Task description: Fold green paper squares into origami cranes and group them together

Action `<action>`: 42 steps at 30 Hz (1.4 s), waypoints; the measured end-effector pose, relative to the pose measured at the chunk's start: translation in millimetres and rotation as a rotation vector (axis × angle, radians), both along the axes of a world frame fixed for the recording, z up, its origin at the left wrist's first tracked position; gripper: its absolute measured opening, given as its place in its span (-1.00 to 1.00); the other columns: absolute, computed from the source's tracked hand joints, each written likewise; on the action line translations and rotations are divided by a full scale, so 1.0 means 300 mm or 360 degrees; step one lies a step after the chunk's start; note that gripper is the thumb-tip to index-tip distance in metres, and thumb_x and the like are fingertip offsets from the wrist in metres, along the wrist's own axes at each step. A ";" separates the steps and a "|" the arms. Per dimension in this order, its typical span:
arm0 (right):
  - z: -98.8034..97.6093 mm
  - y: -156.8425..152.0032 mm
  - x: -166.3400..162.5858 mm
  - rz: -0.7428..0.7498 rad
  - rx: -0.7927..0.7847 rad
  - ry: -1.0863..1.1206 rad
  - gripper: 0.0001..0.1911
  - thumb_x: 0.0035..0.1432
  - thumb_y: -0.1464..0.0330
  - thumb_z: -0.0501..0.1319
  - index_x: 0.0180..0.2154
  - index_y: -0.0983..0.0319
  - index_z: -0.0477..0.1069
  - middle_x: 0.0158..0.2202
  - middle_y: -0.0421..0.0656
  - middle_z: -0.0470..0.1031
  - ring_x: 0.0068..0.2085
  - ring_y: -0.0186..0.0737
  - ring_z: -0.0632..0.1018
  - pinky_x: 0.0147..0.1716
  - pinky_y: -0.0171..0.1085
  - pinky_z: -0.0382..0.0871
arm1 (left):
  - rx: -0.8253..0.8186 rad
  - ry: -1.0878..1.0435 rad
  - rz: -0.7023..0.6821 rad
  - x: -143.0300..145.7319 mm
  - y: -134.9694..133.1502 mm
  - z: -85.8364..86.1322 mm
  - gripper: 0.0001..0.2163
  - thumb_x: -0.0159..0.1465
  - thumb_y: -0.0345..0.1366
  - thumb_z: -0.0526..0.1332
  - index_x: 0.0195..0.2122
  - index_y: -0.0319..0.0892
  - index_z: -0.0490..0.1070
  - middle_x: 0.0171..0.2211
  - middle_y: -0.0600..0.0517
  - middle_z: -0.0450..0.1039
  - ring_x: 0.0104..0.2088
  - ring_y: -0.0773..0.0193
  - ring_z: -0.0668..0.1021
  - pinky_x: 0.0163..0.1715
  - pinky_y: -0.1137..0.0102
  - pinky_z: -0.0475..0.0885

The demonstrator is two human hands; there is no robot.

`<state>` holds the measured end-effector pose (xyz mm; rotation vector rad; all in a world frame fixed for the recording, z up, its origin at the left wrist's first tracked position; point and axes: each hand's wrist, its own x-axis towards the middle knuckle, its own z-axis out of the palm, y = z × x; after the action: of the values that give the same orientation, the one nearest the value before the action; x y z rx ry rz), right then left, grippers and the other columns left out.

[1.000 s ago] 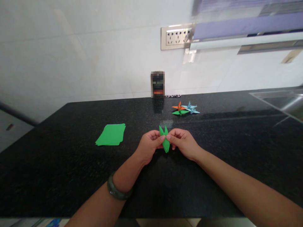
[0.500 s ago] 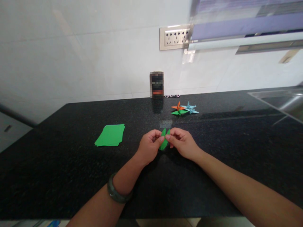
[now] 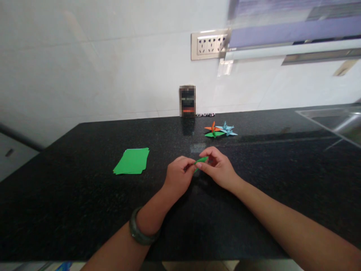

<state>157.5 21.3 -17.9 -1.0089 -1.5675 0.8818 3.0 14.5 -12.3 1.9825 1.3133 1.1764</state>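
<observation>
A small folded piece of green paper (image 3: pixel 202 160) is held above the dark counter, between my two hands. My left hand (image 3: pixel 179 174) pinches its left end with thumb and index finger, covering that part. On the other side, my right hand (image 3: pixel 221 170) has its thumb against the paper's near face, and its index finger arches over behind it. Farther back sits a group of folded paper cranes: an orange one (image 3: pixel 213 127), a green one (image 3: pixel 214 133) and light blue ones (image 3: pixel 226 128).
A stack of square green paper sheets (image 3: pixel 131 161) lies to the left on the black counter (image 3: pixel 70 195). A pixelated phone-like object (image 3: pixel 187 101) leans on the wall, with a beaded strand (image 3: pixel 205 114) beside it. The sink (image 3: pixel 338 120) is at the far right.
The folded green paper has turned from upright with two points showing to lying nearly sideways, pointing right. My right fingers have lifted and spread a little; my left hand has rolled slightly.
</observation>
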 end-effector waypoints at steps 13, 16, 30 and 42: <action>0.020 0.002 0.013 -0.0026 0.0169 -0.0281 -0.94 -0.03 0.37 0.27 -0.46 0.20 0.41 -0.38 -0.16 0.34 -0.31 -0.25 0.40 -0.38 -0.28 0.31 | 0.0586 0.0642 0.0006 -0.009 -0.007 0.009 -0.83 0.22 -0.36 0.07 -0.43 -0.20 0.43 -0.46 -0.01 0.44 -0.37 0.26 0.44 -0.32 0.37 0.33; 0.018 0.004 0.015 0.0044 0.0145 -0.0244 -0.97 0.00 0.38 0.24 -0.43 0.20 0.41 -0.38 -0.17 0.33 -0.31 -0.26 0.40 -0.35 -0.27 0.31 | 0.0568 0.0646 0.0020 -0.009 -0.008 0.013 -0.85 0.21 -0.36 0.09 -0.42 -0.19 0.43 -0.44 -0.02 0.45 -0.36 0.25 0.44 -0.31 0.36 0.34; 0.013 0.000 0.017 0.0256 -0.0001 -0.0077 -0.84 -0.03 0.34 0.26 -0.35 0.20 0.32 -0.31 -0.16 0.37 -0.29 -0.26 0.42 -0.33 -0.28 0.34 | 0.0515 0.0497 0.0034 -0.014 -0.007 0.016 -0.89 0.13 -0.45 0.13 -0.44 -0.18 0.44 -0.48 0.01 0.42 -0.39 0.26 0.43 -0.35 0.36 0.33; 0.027 0.006 0.029 0.0231 0.0550 -0.0359 -0.91 0.07 0.48 0.14 -0.41 0.18 0.36 -0.33 -0.13 0.41 -0.25 -0.25 0.45 -0.25 -0.22 0.32 | 0.0514 0.0545 0.0080 -0.009 -0.007 0.025 -0.95 0.12 -0.43 0.16 -0.44 -0.20 0.40 -0.45 0.00 0.43 -0.36 0.23 0.42 -0.33 0.34 0.32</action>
<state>166.1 23.1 -9.9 -0.7718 -1.9253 0.5784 0.3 12.4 -4.8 2.4854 1.4122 1.1677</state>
